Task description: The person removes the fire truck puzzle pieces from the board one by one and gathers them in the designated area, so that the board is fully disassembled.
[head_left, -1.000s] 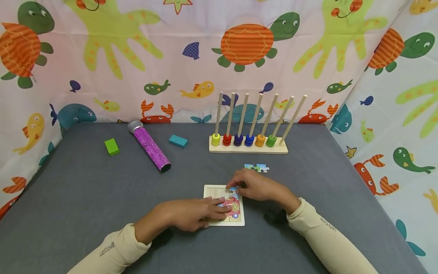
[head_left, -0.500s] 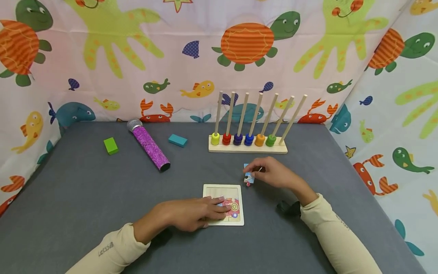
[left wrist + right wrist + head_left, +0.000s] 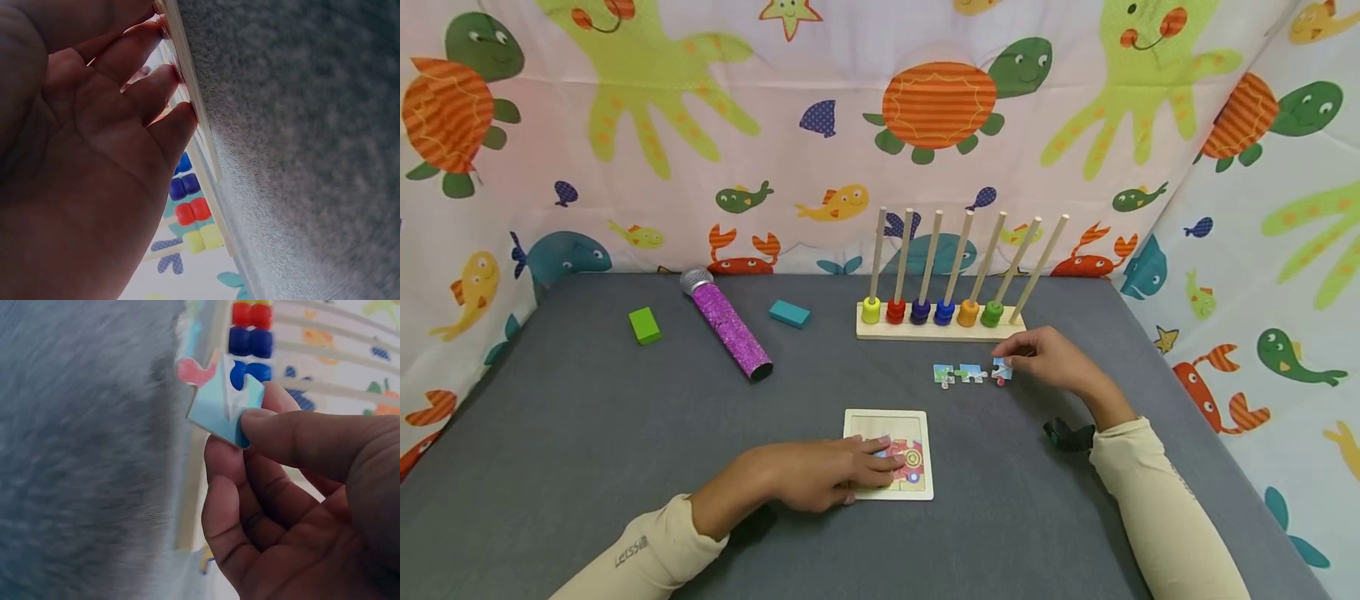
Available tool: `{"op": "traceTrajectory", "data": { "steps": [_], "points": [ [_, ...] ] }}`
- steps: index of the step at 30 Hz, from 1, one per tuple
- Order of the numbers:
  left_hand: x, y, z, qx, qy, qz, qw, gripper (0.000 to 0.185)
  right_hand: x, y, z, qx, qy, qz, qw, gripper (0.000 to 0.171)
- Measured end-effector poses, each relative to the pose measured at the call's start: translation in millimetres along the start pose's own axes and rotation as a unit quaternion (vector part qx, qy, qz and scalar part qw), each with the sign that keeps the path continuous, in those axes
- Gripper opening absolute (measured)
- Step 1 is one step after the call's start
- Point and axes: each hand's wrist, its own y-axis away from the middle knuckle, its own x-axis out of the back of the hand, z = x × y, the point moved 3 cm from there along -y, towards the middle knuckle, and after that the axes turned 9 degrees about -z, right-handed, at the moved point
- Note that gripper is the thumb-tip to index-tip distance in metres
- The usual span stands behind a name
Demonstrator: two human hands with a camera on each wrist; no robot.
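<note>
The left hand point(image 3: 820, 473) lies flat with straight fingers on the near puzzle tray point(image 3: 888, 454), where only a few pieces near its right corner sit in place and most of the frame looks bare. Further right, two loose pieces point(image 3: 958, 373) lie on the grey bench point(image 3: 587, 433) while the right hand point(image 3: 1048, 358) pinches a third puzzle piece point(image 3: 224, 400) beside them. Sea-animal curtains point(image 3: 625, 125) close in the far and side edges.

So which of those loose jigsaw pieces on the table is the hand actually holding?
The rightmost one, light blue with a bit of pink, pinched in the right hand. The two other pieces lie to its left, joined together and untouched.
</note>
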Motion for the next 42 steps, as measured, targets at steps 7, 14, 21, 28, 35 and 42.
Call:
{"op": "traceTrajectory", "data": {
  "steps": [7,14,21,28,35,42],
  "points": [
    [-1.2,1.9,1.2,0.003,0.002,0.007,1.0,0.055,-8.4,-10.2,14.4,-0.011,0.012,-0.015,1.0,0.017],
    [-1.8,0.5,4.2,0.009,-0.028,0.016,0.9994,0.054,-11.5,-13.3,11.7,0.002,0.046,-0.005,0.999,0.018],
    [11.8,2.3,-3.3,0.017,0.025,0.077,0.9966,0.044,-11.3,-12.7,9.6,-0.011,0.065,-0.001,0.998,0.016],
    [12.9,8.9,-17.3,0.165,-0.012,0.117,0.9792,0.066,-14.3,-13.3,-9.9,-0.017,0.128,0.031,0.991,0.019],
    [10.5,9.6,-18.7,0.178,-0.015,0.104,0.9784,0.073,-37.4,-18.7,-50.3,0.068,0.1,0.009,0.993,0.016],
    [11.4,9.3,-17.7,0.184,-0.007,0.099,0.9779,0.075,-69.1,-22.3,-74.0,0.102,0.081,-0.056,0.99,0.017]
  ]
}}
